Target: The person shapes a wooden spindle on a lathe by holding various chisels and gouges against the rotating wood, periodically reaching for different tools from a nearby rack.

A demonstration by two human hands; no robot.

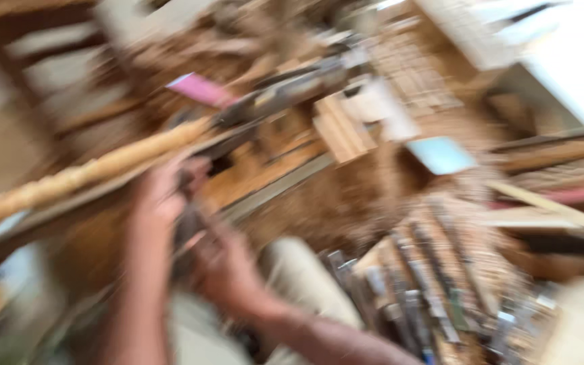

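The picture is shaking and blurry, so small things are hard to make out. Closest to the person, the right hand is coming up from the lower middle, with its fingers curled around something thin and dark. It looks like a small tool, but I cannot tell what kind. Just above and a little to the left, the left hand is closing around the top of that same dark thing, so both hands are touching it and sitting very near each other. It looks like the person is working on wood with a hand tool and is holding it steady right now. To do the next bit well, both hands would need a firm hold and a careful aim at the wood. Right above the left hand, nearly touching it, a long bumpy wooden stick is lying across a wooden table, slanting up to the right. A dark metal part is sitting at the stick's upper end, farther from the hands. To the right of the right hand, many long tools are lying side by side. Far off, a pink piece and a pale blue piece are resting among wood scraps.
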